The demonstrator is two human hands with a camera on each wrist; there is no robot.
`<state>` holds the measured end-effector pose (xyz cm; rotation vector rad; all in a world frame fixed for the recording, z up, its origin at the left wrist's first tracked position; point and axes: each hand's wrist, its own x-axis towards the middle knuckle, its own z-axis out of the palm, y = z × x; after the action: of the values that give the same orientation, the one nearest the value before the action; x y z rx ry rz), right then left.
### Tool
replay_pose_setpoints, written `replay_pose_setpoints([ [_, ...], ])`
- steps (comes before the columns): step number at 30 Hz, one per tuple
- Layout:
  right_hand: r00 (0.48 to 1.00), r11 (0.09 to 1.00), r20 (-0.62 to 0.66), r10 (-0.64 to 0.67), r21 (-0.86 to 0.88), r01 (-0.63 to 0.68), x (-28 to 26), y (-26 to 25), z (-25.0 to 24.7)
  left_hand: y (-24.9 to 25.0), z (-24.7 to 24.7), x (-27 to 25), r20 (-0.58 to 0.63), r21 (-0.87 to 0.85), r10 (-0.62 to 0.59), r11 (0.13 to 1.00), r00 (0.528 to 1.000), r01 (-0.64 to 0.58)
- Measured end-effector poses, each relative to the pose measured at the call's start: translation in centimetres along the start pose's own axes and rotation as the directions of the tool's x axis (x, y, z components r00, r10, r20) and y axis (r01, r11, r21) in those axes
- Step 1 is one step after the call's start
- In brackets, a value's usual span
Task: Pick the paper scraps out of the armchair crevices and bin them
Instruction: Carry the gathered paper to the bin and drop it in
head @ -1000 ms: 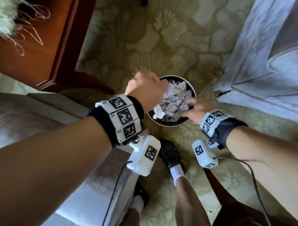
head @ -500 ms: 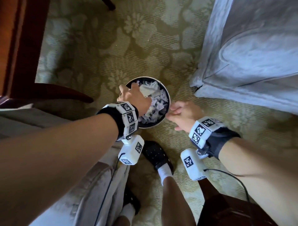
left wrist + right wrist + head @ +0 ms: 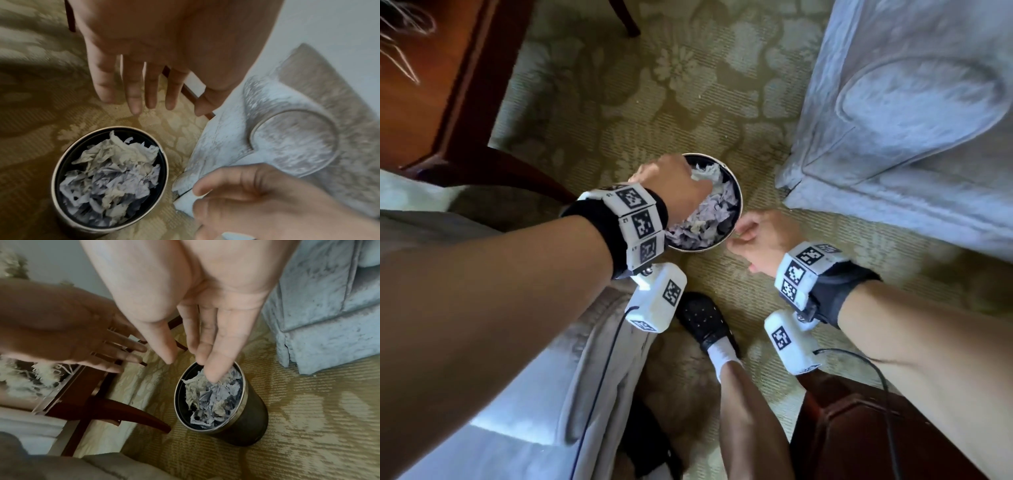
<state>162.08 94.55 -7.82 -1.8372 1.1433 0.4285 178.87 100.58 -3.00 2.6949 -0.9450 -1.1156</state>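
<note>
A round dark bin [image 3: 741,205] with a metal rim stands on the carpet, filled with white and pale purple paper scraps [image 3: 709,219]. My left hand [image 3: 674,181] hovers over the bin's left edge. In the left wrist view its fingers [image 3: 135,97] are straight and spread, holding nothing, above the bin [image 3: 55,170] and scraps [image 3: 111,175]. My right hand [image 3: 743,236] hangs just right of the rim, empty. Its fingers [image 3: 213,366] point down over the bin [image 3: 244,395]. A light blue velvet armchair [image 3: 893,137] stands to the right.
A dark wooden table [image 3: 448,85] with a curved leg [image 3: 517,178] stands at the left, near the bin. A grey upholstered seat [image 3: 482,411] lies under my left arm. My black shoe [image 3: 705,322] is just below the bin. Dark wood furniture [image 3: 859,438] sits bottom right.
My right hand has come out of the scraps in the bin and now hangs beside its rim. The white scrap near my left hand is gone from the rim. The left hand stays over the bin.
</note>
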Motion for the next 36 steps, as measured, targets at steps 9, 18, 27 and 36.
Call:
replay_pose_setpoints([
  [9, 0.968, 0.958, -0.112, -0.225, -0.208, 0.198, -11.9, -9.4, 2.3, -9.4, -6.3, -14.4, -0.250, -0.267, 0.027, 0.959, 0.968, -0.096],
  [18, 0.821, 0.823, -0.169, -0.545, -0.295, 0.485, -26.3, -16.5, 12.2, -23.7, -4.4, -29.1, -0.410, -0.525, -0.060, 0.832, 0.910, -0.182],
  [27, 0.913, 0.827, 0.226, -0.339, -0.391, 0.404, -26.7, -12.3, 26.5, -32.7, 4.8, -30.8, -0.283, -0.503, -0.203, 0.864, 0.938, 0.036],
  [36, 0.999, 0.974, 0.010, 0.051, -0.220, -0.048, -18.8, -11.5, 34.1, -35.5, 10.2, -27.8, -0.169, -0.448, -0.264, 0.879, 0.950, 0.164],
])
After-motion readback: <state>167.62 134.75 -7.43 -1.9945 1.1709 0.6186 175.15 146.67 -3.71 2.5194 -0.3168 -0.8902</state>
